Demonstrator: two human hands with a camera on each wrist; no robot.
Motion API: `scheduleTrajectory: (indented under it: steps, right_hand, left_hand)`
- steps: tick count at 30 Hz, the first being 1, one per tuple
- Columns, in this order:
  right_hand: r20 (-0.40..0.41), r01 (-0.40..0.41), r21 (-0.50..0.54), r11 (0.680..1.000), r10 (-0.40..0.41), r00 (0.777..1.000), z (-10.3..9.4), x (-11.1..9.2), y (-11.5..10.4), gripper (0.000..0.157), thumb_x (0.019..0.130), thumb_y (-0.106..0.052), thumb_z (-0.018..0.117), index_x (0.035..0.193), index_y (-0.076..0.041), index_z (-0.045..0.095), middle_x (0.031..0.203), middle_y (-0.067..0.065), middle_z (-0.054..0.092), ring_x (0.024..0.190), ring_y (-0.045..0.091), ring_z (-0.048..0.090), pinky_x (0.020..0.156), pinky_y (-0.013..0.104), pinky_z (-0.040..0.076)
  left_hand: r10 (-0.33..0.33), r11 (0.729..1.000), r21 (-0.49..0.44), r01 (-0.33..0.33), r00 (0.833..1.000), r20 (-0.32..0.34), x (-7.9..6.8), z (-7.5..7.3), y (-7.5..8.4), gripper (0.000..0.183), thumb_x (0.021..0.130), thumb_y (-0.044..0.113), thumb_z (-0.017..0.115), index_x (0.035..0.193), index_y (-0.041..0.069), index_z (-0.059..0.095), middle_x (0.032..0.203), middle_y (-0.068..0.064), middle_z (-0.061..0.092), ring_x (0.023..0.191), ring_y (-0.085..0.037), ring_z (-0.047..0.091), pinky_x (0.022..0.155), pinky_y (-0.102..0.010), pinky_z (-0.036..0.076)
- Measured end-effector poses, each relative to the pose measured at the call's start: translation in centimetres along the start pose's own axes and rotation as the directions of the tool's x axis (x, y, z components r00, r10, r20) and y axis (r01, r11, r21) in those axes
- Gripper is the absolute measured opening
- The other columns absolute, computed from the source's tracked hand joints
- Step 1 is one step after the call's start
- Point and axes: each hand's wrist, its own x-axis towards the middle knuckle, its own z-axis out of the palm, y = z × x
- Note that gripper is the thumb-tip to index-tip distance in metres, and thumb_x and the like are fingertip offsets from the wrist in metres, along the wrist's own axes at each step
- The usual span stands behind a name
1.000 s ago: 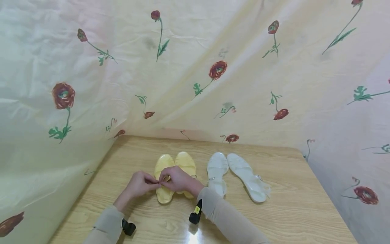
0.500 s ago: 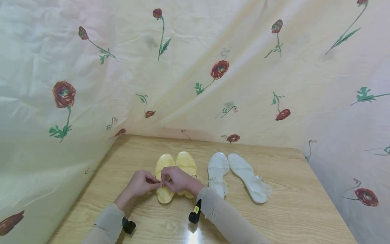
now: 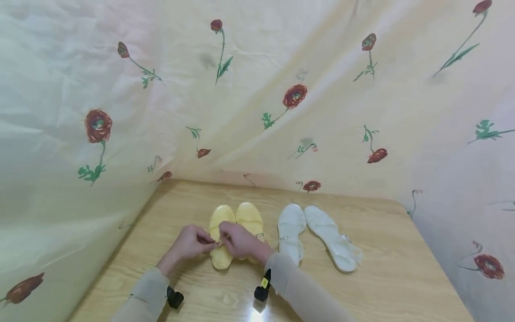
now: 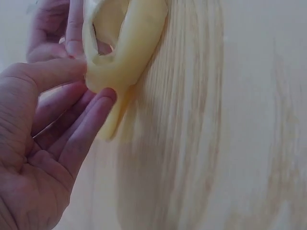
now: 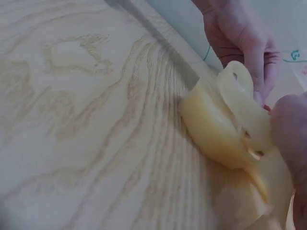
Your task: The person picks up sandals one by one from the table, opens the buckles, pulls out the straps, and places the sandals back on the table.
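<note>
Two yellow sandals lie side by side on the wooden table. My left hand (image 3: 189, 243) pinches the ankle strap of the left yellow sandal (image 3: 221, 260) between thumb and fingers. In the left wrist view, the yellow strap (image 4: 136, 43) lies against the fingertips of that hand (image 4: 48, 129). Fingers curled, my right hand (image 3: 241, 241) grips the same sandal's strap by the buckle; its fingertips are partly hidden. The right wrist view shows the yellow strap (image 5: 244, 110) between both hands. Beneath my right hand lies the other yellow sandal (image 3: 248, 212), partly covered.
To the right, a white sandal (image 3: 290, 219) stands upright on its sole, and a second white sandal (image 3: 334, 241) is angled beside it. The wooden table (image 3: 386, 277) meets a flowered cloth (image 3: 257, 112) at its back and sides.
My right hand's fingertips have drawn a little away from the left hand's, which they met before. The left hand stays at the sandal. The head view has shifted slightly.
</note>
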Motion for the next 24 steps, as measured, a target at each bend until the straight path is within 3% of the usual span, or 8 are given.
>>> scheduleTrajectory:
  steps: [4, 7, 12, 17, 22, 24]
  right_hand:
    - [-0.076, -0.034, 0.07, 0.997, 0.04, 0.996, -0.5, -0.2, 0.3, 0.024, 0.093, 0.007, 0.067, 0.085, -0.011, 0.054, 0.085, 0.001, 0.063, 0.083, 0.01, 0.064, 0.081, 0.017, 0.056]
    - [-0.062, -0.035, 0.079, 0.996, 0.04, 0.997, -1.0, 0.3, -0.1, 0.014, 0.097, 0.0, 0.069, 0.091, -0.01, 0.061, 0.092, 0.003, 0.068, 0.093, 0.014, 0.069, 0.088, 0.019, 0.058]
    - [-0.067, -0.084, 0.113, 0.99, 0.092, 0.994, -1.6, 0.7, -0.9, 0.005, 0.097, -0.006, 0.075, 0.101, -0.009, 0.075, 0.101, 0.005, 0.077, 0.096, 0.014, 0.073, 0.084, 0.018, 0.059]
    - [-0.102, -0.084, 0.176, 0.981, 0.103, 0.989, -2.1, 1.3, -1.5, 0.017, 0.099, -0.006, 0.073, 0.115, -0.005, 0.08, 0.117, 0.008, 0.081, 0.107, 0.022, 0.077, 0.083, 0.026, 0.064]
    - [-0.136, -0.111, 0.303, 0.946, 0.158, 0.978, -2.5, 1.5, -1.8, 0.023, 0.101, -0.003, 0.07, 0.122, -0.005, 0.079, 0.133, 0.011, 0.076, 0.122, 0.027, 0.073, 0.083, 0.026, 0.064]
    - [-0.168, -0.114, 0.338, 0.934, 0.179, 0.969, -2.7, 1.5, -1.9, 0.024, 0.1, -0.002, 0.069, 0.121, -0.005, 0.079, 0.132, 0.012, 0.076, 0.121, 0.028, 0.074, 0.081, 0.025, 0.064]
  left_hand:
    - [-0.051, 0.999, -0.011, 0.051, 0.999, -0.018, 0.0, 0.2, 0.0, 0.012, 0.085, 0.02, 0.09, 0.087, 0.009, 0.085, 0.085, -0.004, 0.082, 0.069, -0.006, 0.069, 0.062, -0.022, 0.057]
    - [-0.067, 0.997, -0.031, 0.066, 0.997, -0.03, 0.0, 0.3, 0.0, 0.014, 0.085, 0.021, 0.09, 0.088, 0.009, 0.085, 0.087, -0.006, 0.082, 0.07, -0.007, 0.07, 0.062, -0.023, 0.058]
    - [-0.104, 0.991, -0.088, 0.099, 0.993, -0.054, -0.4, 0.0, 0.1, 0.026, 0.085, 0.023, 0.091, 0.101, 0.004, 0.084, 0.091, -0.007, 0.082, 0.077, -0.01, 0.074, 0.069, -0.023, 0.06]
    - [-0.165, 0.971, -0.196, 0.137, 0.977, -0.135, -0.3, -1.4, 1.1, 0.037, 0.084, 0.023, 0.093, 0.113, 0.004, 0.081, 0.104, -0.011, 0.082, 0.094, -0.02, 0.079, 0.081, -0.027, 0.064]
    - [-0.128, 0.978, -0.187, 0.097, 0.978, -0.162, 0.3, -3.4, 2.5, 0.045, 0.085, 0.027, 0.092, 0.119, 0.001, 0.079, 0.118, -0.019, 0.079, 0.107, -0.031, 0.078, 0.088, -0.032, 0.065]
    - [-0.102, 0.981, -0.177, 0.073, 0.982, -0.16, 0.3, -4.2, 2.8, 0.046, 0.085, 0.025, 0.092, 0.121, -0.001, 0.078, 0.12, -0.022, 0.078, 0.11, -0.034, 0.077, 0.09, -0.034, 0.064]
